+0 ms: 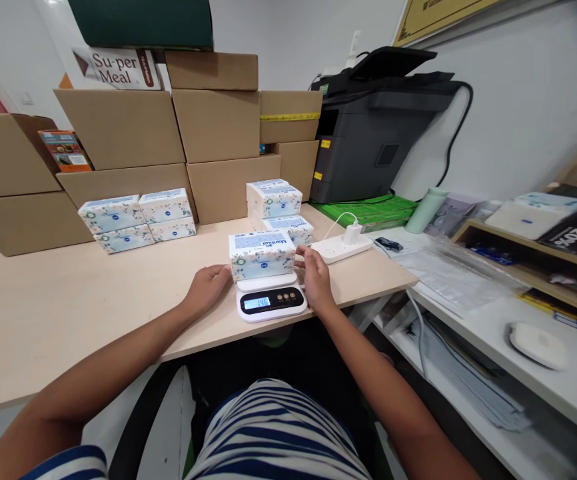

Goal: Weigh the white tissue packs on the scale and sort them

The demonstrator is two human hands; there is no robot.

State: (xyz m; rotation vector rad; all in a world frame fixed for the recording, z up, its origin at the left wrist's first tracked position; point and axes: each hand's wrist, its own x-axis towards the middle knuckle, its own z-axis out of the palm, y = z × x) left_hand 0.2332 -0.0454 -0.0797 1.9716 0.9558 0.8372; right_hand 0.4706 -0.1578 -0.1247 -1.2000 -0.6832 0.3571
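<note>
A soft pack of tissues [262, 257], white with a floral print and "Manhua" lettering, rests on a white digital scale [272, 313]. The lit display seems to read 146. My left hand [208, 290] is at the pack's left end, fingertips against its lower edge. At the other end, the curled fingers of my right hand [316, 275] touch the pack's side, so it sits between both hands. Just behind stands a stack of similar packs [274, 199]. Several more tissue packs [138, 220] are stacked in two layers to the left.
Cardboard boxes [118, 130] line the back of the wooden table [93, 300]. A white power strip [341, 248] with a plugged charger lies right of the packs. A black printer [378, 127] stands behind it. On the right, a white desk [468, 320] holds a green bottle [426, 210].
</note>
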